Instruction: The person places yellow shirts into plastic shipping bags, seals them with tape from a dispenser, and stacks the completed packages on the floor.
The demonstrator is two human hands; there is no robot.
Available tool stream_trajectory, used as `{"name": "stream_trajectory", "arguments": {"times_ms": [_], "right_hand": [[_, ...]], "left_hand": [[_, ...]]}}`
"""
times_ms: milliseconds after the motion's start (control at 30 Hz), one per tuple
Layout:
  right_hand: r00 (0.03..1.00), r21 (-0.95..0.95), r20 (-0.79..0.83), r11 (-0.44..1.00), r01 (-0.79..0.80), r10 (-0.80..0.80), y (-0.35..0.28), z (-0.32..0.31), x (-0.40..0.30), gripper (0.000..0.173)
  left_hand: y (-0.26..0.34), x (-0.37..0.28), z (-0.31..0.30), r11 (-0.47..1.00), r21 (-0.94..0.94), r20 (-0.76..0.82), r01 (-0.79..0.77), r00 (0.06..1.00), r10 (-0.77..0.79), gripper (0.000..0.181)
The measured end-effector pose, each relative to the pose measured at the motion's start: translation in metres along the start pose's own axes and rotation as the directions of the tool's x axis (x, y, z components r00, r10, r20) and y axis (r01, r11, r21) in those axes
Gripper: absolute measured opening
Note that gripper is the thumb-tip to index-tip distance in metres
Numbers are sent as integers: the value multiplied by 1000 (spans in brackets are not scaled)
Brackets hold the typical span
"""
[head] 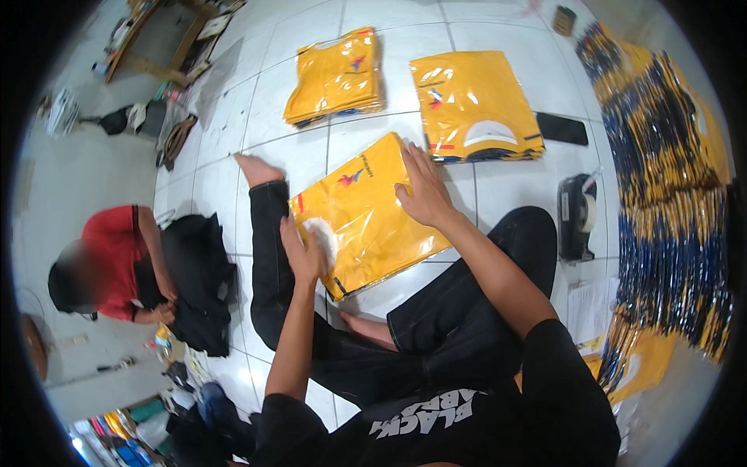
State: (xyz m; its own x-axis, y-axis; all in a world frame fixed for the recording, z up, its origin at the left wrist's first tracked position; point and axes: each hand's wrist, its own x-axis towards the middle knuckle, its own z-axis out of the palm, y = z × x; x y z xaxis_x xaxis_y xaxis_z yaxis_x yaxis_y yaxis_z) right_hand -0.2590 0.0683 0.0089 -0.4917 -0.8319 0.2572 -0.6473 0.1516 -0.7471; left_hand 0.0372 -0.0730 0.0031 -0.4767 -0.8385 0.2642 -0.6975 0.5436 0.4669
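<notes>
A folded yellow shirt in a clear plastic bag [373,222] lies tilted between my legs, its white inner collar towards the lower left. My left hand [304,251] rests at the bag's left edge, beside the collar. On the bag's upper right edge lies my right hand [425,190], palm down with fingers spread. Whether either hand pinches the plastic is hard to tell. Beyond them are a stack of bagged yellow shirts [335,76] and, to its right, a second bagged stack [475,99] with the collar facing me.
A black phone [562,129] and a tape dispenser [576,219] lie on the tiled floor at the right. Long rows of bagged shirts [671,262] line the right side, near a brown roll [564,21]. At the left, another person [119,262] sits handling dark cloth [198,280].
</notes>
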Motion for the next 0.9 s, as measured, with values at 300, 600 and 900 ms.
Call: {"name": "stream_trajectory", "arguments": {"times_ms": [300,600,900], "right_hand": [[938,-353,301,894,275,-170,-16,29,9,70],[933,-371,327,888,270,-147,-21,32,14,72],[933,-353,324,895,273,-156,-19,34,18,72]], "left_hand": [[46,1,15,966,253,208,-59,978,5,70],[39,6,22,975,218,229,-48,974,-3,71],[39,9,24,977,211,222,-41,975,-7,71]]}}
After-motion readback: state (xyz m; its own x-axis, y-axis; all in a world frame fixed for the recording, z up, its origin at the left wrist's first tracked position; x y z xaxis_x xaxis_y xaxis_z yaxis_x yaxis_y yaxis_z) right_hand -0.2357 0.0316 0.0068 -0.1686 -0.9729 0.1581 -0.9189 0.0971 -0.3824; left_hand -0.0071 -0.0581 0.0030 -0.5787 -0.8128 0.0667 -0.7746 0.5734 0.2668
